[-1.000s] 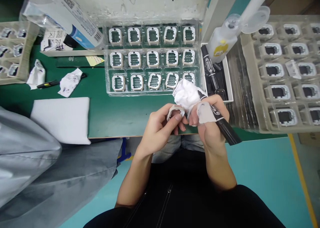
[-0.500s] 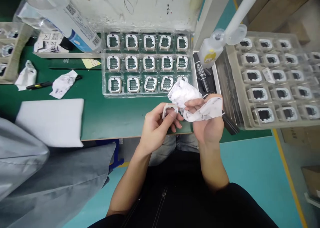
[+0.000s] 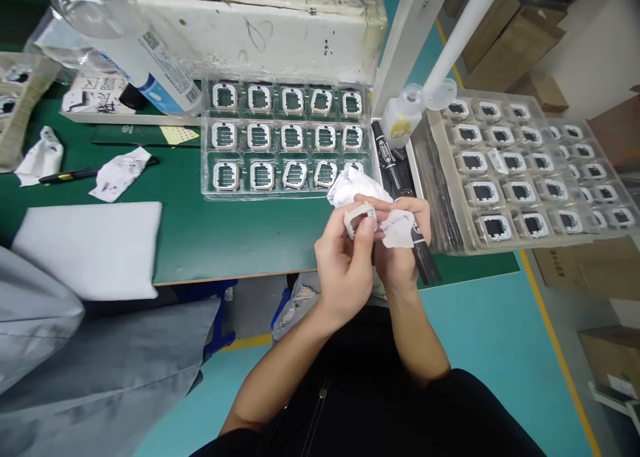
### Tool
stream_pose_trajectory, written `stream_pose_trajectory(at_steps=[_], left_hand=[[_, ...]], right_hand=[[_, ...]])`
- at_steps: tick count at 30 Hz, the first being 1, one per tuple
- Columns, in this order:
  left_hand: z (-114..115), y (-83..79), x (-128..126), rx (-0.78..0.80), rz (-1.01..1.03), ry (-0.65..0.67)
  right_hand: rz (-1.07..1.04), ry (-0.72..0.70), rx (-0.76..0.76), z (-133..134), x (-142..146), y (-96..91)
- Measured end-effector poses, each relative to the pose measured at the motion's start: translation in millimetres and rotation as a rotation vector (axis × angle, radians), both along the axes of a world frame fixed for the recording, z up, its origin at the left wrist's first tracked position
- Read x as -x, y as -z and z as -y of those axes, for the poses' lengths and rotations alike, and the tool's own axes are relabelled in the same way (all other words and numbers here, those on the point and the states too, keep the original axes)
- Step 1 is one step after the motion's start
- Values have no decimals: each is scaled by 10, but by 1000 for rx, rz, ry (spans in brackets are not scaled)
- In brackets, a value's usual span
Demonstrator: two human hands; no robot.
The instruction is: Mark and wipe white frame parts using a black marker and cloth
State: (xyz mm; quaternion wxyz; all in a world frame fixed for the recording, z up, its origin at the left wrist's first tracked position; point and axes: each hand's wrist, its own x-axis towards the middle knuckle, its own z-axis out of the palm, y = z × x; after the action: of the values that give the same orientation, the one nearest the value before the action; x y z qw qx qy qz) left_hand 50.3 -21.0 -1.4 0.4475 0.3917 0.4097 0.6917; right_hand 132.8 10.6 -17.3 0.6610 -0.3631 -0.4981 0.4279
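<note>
My left hand (image 3: 343, 260) is closed, pinching a small white frame part (image 3: 358, 217) between thumb and fingers. My right hand (image 3: 400, 243) is closed on a crumpled white cloth (image 3: 357, 187) and also holds a black marker (image 3: 423, 250) that sticks out toward the table's front edge. The two hands touch, above the front edge of the green table (image 3: 225, 230). Just beyond them lies a clear tray (image 3: 287, 137) with three rows of white frame parts.
A second tray (image 3: 520, 170) of parts sits at the right, with a small squeeze bottle (image 3: 400, 120) and more black markers (image 3: 387, 157) between the trays. A white pad (image 3: 87, 247), crumpled cloths and a pen lie at the left. Another person's grey sleeve (image 3: 45, 350) fills the lower left.
My left hand has moved right and up with the frame part, now pressed against the cloth in my right hand. The marker shows again below my right hand.
</note>
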Motion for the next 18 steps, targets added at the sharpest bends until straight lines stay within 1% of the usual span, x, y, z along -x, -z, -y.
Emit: stream_pose_trajectory(at_steps=[5,7,11,13,15,18], left_hand=[[44,-11,141,-41,-126,-159],[82,9,207,-73,-188,-196],[168,65,291,-138,-291,-257],[210,82,306,-151,-296,-272],[251,91,310,-154,-286,-265],[314,117,314,-149,-289,-245]], right_hand=[[190,182,-185,72,0,9],[232,202,-237,86,-20,60],[253,218,-323,93,-58,171],[252,258,-332,101,-59,177],[236,277,-317,123,-44,145],[199,235,-246,177,-17,67]])
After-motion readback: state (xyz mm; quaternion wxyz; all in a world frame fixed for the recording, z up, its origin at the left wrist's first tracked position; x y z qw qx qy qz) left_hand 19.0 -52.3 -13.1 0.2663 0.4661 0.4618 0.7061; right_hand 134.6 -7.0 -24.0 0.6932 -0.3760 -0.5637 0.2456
